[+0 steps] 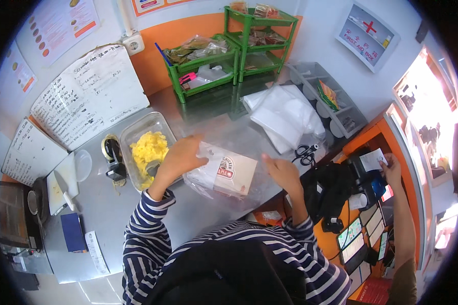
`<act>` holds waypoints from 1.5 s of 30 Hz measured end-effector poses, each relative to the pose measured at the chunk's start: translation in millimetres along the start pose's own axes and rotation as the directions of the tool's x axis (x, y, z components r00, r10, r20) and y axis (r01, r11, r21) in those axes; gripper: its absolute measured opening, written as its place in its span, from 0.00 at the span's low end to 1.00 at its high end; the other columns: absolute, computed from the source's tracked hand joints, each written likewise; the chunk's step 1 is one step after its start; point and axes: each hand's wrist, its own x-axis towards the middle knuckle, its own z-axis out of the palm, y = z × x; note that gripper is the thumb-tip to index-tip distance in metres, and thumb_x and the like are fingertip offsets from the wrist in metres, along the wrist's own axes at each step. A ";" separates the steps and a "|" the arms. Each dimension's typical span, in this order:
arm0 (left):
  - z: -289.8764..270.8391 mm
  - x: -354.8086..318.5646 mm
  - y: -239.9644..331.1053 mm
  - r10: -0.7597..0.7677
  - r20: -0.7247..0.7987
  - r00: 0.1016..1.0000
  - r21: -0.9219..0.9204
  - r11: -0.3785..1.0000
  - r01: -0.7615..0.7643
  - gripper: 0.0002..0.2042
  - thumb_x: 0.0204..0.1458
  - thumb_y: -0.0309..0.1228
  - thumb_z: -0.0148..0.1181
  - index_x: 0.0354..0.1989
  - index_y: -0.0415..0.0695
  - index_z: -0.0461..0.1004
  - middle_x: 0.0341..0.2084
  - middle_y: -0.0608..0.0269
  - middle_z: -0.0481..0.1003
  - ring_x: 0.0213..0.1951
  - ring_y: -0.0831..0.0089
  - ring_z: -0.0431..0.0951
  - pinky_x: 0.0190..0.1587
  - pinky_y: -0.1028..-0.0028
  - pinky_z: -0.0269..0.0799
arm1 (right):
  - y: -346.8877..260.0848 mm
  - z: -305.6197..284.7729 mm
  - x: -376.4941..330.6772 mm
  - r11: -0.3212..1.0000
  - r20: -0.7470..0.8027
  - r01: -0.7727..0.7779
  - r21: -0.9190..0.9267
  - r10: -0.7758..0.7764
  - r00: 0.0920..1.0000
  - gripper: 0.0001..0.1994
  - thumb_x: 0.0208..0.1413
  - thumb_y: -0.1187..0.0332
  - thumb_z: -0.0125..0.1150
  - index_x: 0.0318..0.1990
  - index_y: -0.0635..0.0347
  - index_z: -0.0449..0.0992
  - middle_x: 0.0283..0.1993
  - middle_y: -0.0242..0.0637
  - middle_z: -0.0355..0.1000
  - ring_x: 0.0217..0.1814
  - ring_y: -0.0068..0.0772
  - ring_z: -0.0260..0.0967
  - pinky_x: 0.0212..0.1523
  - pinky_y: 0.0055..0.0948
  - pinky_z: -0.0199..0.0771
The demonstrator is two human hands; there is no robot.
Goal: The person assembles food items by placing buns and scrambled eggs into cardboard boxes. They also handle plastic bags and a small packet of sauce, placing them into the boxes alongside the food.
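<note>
A white and pale brown cardboard food box (237, 175) lies in a clear plastic bag (201, 186) on the metal table. My left hand (180, 158) reaches over the left side of the bag, its fingers closed on the film at the box's far left corner. To the right of the box, my right hand (285, 175) has its fingers drawn together at the bag's right edge; the fingertips are partly hidden. Left of the box, a clear tub (169, 122) holds yellow scrambled egg (148, 148) with a utensil in it.
A tape dispenser (116, 165), a knife (64, 192) and a dark blue notebook (73, 232) are at left. White plastic bags (285, 114) and black scissors (306, 154) lie right of the box. Green racks (203, 66) stand behind. Another person's hand (390, 170) holds paper by a printer at right.
</note>
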 end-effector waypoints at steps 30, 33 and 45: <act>62.2 95.8 74.6 0.182 -0.342 0.922 -0.661 0.651 -0.374 0.36 0.38 0.31 0.62 0.50 0.44 0.41 0.25 0.62 0.68 0.25 0.78 0.69 0.26 0.77 0.66 | 6.7 -13.7 64.3 0.468 -0.827 0.732 0.496 -0.003 0.563 0.16 0.49 0.61 0.55 0.38 0.65 0.70 0.22 0.36 0.70 0.21 0.27 0.66 0.25 0.24 0.68; 17.0 89.7 74.9 -0.109 -0.066 0.992 -0.939 0.343 -0.024 0.38 0.35 0.31 0.62 0.50 0.39 0.41 0.25 0.59 0.68 0.26 0.75 0.70 0.28 0.74 0.67 | 23.3 -11.7 56.1 -0.517 -0.611 0.601 0.609 0.176 0.771 0.20 0.46 0.64 0.58 0.45 0.66 0.68 0.32 0.40 0.71 0.28 0.31 0.68 0.31 0.25 0.70; 97.0 138.0 118.3 -0.157 -0.042 0.987 -0.358 0.924 0.132 0.47 0.31 0.48 0.65 0.48 0.23 0.44 0.24 0.41 0.70 0.29 0.49 0.73 0.32 0.65 0.69 | -25.7 52.0 86.6 -0.301 -0.103 0.028 0.953 -0.237 0.966 0.22 0.45 0.64 0.59 0.46 0.65 0.65 0.38 0.37 0.68 0.37 0.31 0.65 0.37 0.28 0.66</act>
